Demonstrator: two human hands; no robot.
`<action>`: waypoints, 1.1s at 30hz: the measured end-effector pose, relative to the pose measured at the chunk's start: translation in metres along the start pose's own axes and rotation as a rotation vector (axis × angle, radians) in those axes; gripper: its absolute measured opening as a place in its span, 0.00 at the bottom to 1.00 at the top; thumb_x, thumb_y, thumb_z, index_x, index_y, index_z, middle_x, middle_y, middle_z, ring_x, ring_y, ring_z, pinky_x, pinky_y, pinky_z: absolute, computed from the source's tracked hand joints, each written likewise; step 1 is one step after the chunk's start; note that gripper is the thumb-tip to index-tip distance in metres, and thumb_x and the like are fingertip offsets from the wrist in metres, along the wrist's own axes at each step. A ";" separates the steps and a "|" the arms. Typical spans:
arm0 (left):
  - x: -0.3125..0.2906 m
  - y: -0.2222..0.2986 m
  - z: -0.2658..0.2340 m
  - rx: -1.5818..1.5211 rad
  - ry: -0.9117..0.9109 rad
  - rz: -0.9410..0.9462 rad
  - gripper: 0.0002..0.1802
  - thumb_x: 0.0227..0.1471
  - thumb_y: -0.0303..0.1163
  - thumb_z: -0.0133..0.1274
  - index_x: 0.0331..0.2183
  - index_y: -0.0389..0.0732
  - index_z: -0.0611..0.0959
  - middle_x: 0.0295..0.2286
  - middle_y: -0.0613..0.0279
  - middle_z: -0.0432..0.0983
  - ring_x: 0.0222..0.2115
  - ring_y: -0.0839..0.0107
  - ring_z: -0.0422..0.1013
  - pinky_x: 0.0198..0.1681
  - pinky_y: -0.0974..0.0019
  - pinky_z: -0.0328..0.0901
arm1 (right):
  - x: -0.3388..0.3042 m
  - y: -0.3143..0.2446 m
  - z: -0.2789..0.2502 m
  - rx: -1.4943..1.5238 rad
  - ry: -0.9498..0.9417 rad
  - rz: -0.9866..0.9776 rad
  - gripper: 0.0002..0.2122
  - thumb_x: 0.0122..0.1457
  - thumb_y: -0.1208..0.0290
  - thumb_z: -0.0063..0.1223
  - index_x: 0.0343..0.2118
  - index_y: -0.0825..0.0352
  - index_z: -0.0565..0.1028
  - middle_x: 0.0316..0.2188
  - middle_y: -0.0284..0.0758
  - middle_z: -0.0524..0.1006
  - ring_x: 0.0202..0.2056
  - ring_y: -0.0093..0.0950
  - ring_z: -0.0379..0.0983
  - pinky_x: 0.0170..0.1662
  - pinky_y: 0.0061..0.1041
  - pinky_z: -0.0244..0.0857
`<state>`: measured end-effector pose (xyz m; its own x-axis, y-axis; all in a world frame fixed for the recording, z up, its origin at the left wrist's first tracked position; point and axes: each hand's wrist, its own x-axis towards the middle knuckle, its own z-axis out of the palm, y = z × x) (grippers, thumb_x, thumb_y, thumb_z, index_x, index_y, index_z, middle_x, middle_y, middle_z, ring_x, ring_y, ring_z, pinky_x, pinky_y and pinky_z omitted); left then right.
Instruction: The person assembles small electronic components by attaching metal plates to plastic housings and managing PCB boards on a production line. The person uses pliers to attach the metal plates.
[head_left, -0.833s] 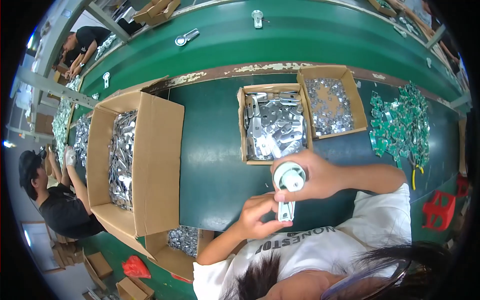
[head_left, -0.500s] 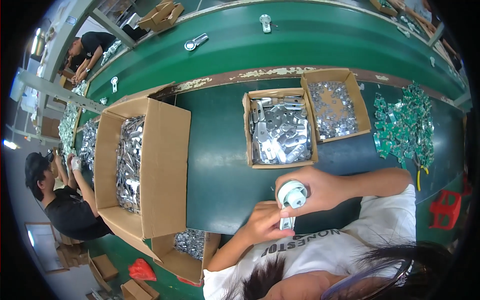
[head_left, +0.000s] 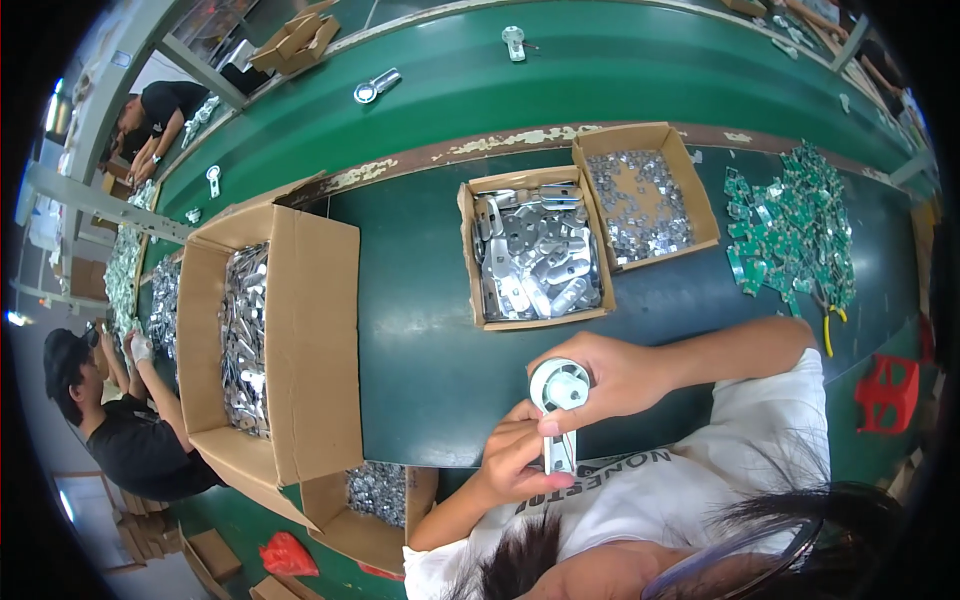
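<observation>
My right hand [head_left: 620,375] grips the round white head of a small metal part [head_left: 560,386] close to my chest. My left hand [head_left: 515,458] pinches the part's narrow metal tail [head_left: 558,452] from below, where thin red wires show. Both hands hover over the near edge of the green table [head_left: 430,350]. Just beyond them sits a cardboard box of flat metal brackets [head_left: 535,255], and to its right a second box of small shiny metal pieces [head_left: 640,200].
A big open carton of metal parts [head_left: 245,330] stands at my left, with another box of pieces [head_left: 375,495] below it. Green circuit boards [head_left: 795,225] lie at right, near yellow-handled pliers [head_left: 830,325]. Other people work at far left. Loose parts ride the green belt [head_left: 600,70].
The assembled part and both hands have stayed together at my chest; the view has shifted slightly, and my left fingers have slid along the metal tail.
</observation>
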<state>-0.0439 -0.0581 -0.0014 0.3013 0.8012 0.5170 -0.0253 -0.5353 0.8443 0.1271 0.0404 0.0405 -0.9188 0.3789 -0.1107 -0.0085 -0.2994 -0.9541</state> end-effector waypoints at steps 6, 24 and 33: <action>-0.022 -0.012 0.008 -0.267 0.171 -0.453 0.21 0.42 0.41 0.64 0.30 0.35 0.75 0.21 0.63 0.72 0.20 0.74 0.67 0.26 0.74 0.61 | 0.004 -0.007 -0.021 -0.228 0.291 -0.082 0.12 0.53 0.67 0.59 0.36 0.64 0.69 0.27 0.25 0.70 0.27 0.13 0.65 0.27 0.16 0.60; -0.018 -0.034 -0.029 0.754 0.248 -0.223 0.04 0.42 0.18 0.56 0.26 0.36 0.80 0.19 0.59 0.76 0.13 0.69 0.68 0.17 0.69 0.60 | 0.033 -0.056 -0.381 -1.376 1.447 -0.172 0.23 0.54 0.64 0.54 0.53 0.60 0.63 0.38 0.45 0.69 0.33 0.36 0.70 0.38 0.34 0.67; -0.012 -0.035 -0.031 0.850 0.221 -0.194 0.20 0.42 0.31 0.57 0.39 0.35 0.74 0.37 0.53 0.70 0.38 0.54 0.65 0.44 0.54 0.60 | -0.159 0.033 -0.043 -1.859 0.640 -0.499 0.13 0.45 0.77 0.55 0.38 0.64 0.75 0.32 0.37 0.74 0.34 0.34 0.71 0.36 0.32 0.66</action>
<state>-0.0766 -0.0406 -0.0322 0.0344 0.8845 0.4654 0.7473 -0.3319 0.5756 0.2901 0.0077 0.0150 -0.7177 0.4456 0.5351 0.5518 0.8327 0.0467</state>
